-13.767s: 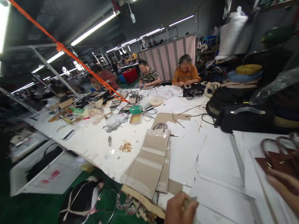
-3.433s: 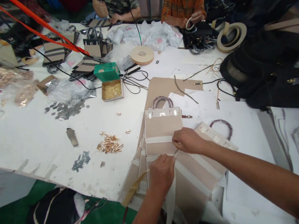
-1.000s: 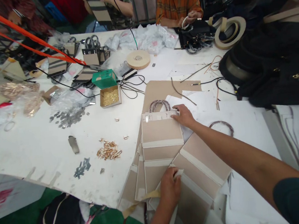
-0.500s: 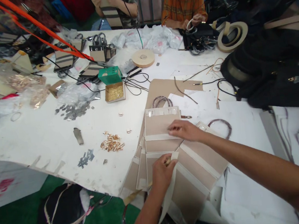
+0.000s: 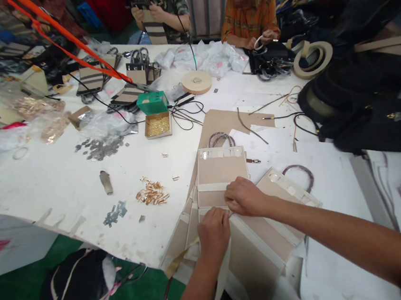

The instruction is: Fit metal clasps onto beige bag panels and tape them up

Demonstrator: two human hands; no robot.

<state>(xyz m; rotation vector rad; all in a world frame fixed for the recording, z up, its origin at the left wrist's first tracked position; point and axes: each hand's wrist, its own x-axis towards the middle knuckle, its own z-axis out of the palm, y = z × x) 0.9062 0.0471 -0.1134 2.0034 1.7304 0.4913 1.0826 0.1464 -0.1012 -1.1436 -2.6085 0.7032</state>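
My left hand [image 5: 214, 232] is closed on a beige strip of tape [image 5: 225, 274], which hangs down beside my wrist. Its fingertips meet those of my right hand [image 5: 244, 197] over the beige bag panels. The right hand is closed too, its fingers pressed together; whatever they pinch is hidden. Just beyond lies a beige bag panel [image 5: 222, 169] with a pale band across it and a wrapped round handle [image 5: 221, 139] at its top. A second panel [image 5: 279, 184] with a dark handle [image 5: 299, 173] sits partly under my right forearm. More panels are fanned out beneath both hands.
Left of the panels lie gold metal clips [image 5: 152, 192], grey metal pieces [image 5: 115, 213] and dark washers [image 5: 102, 148]. A small box of gold fittings [image 5: 158, 125] and a tape roll [image 5: 196, 82] stand farther back. Black bags [image 5: 367, 104] crowd the right; two co-workers sit opposite.
My right hand has drawn back from the top panel to meet my left hand. The tape end that stuck up from my left fingers is now covered by the hands.
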